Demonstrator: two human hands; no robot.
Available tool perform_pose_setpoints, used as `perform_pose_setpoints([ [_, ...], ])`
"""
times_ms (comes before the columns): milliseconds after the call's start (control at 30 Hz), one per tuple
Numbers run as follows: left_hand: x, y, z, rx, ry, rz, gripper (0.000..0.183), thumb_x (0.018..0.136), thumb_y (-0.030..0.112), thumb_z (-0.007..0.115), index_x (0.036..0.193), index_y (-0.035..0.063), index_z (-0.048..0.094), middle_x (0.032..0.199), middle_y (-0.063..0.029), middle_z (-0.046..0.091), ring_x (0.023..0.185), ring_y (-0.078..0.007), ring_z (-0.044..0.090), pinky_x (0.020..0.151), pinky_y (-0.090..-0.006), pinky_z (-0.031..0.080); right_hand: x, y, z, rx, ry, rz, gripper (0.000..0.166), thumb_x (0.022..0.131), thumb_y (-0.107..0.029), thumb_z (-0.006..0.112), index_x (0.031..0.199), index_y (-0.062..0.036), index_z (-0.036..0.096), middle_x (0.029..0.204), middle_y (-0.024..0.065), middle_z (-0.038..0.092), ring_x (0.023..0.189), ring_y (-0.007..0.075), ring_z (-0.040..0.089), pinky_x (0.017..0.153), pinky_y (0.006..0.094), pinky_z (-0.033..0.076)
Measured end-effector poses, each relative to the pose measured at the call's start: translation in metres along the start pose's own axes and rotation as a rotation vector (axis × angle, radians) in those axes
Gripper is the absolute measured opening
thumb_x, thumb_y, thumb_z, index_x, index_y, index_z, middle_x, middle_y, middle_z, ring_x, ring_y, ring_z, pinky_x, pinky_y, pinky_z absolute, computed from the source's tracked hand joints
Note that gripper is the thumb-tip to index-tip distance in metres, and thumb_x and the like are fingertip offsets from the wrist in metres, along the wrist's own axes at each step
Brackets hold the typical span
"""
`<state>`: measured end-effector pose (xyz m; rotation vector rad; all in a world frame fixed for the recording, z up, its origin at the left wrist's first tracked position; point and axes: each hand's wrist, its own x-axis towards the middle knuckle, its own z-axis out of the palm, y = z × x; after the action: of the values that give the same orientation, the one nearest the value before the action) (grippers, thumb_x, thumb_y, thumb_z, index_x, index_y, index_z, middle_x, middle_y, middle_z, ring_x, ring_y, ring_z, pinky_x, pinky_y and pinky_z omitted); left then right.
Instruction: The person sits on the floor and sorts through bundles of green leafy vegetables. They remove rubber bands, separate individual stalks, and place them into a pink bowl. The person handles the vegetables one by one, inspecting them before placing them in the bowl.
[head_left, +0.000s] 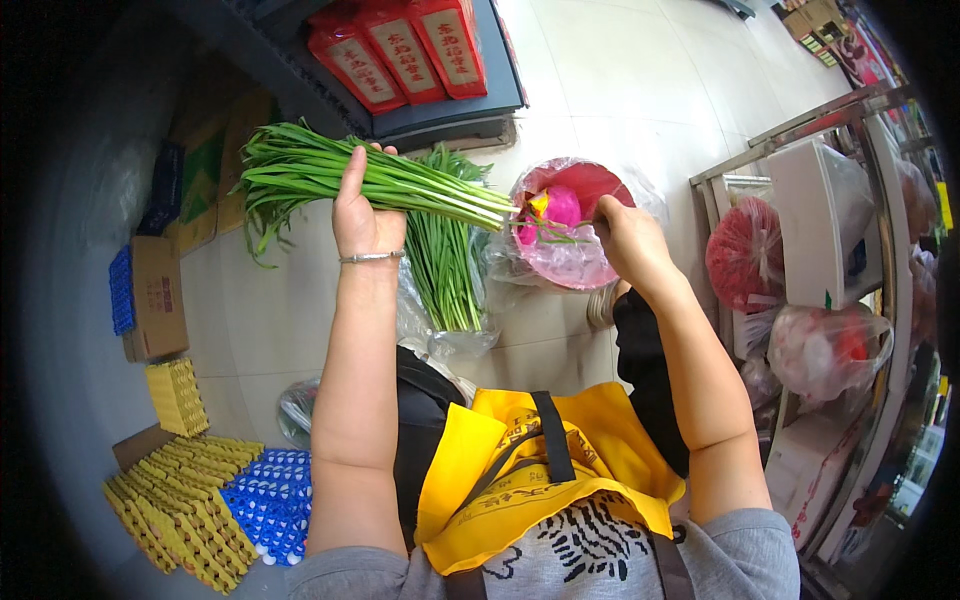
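A bunch of green garlic chives (420, 184) lies across the palm of my left hand (367, 214), its pale cut ends pointing right and its leafy tips drooping left. My right hand (634, 236) is over the right side of a red bin (600, 176), thumb and fingertips pinched on thin green chive blades (559, 225). The bin has a clear plastic liner, and a bright pink and yellow wrapper (559, 206) shows inside it. On the floor below my left hand, a second heap of chives (446, 270) rests on a clear plastic bag (469, 341).
Red packed bags (409, 60) stand on a dark shelf (450, 116) ahead. At right a metal rack (810, 120) holds a white foam box (817, 217) and filled plastic bags (825, 352). Yellow egg trays (176, 510), blue trays (274, 502) and a cardboard box (157, 296) are at left.
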<state>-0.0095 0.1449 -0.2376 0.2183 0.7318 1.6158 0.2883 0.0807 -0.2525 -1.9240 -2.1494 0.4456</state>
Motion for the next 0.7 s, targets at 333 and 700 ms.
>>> perform_pose_setpoints([
  [333, -0.014, -0.012, 0.01, 0.014, -0.178, -0.108, 0.02, 0.089, 0.013, 0.057, 0.107, 0.0075, 0.056, 0.1, -0.0053, 0.061, 0.097, -0.0201, 0.058, 0.095, -0.0408, 0.043, 0.002, -0.058, -0.022, 0.389, 0.34, -0.294, 0.019, 0.075, -0.016, 0.068, 0.086, -0.0037, 0.059, 0.087, 0.0106, 0.059, 0.086, 0.0286, 0.056, 0.074, 0.0381, 0.043],
  [700, -0.019, -0.015, 0.015, -0.087, -0.222, -0.203, 0.033, 0.089, 0.033, 0.057, 0.109, 0.0061, 0.056, 0.102, -0.0092, 0.061, 0.101, -0.0259, 0.055, 0.095, -0.0436, 0.041, 0.003, -0.088, -0.003, 0.352, 0.465, -0.507, 0.016, 0.068, -0.006, 0.067, 0.079, -0.0053, 0.055, 0.075, 0.0085, 0.052, 0.069, 0.0281, 0.053, 0.059, 0.0377, 0.042],
])
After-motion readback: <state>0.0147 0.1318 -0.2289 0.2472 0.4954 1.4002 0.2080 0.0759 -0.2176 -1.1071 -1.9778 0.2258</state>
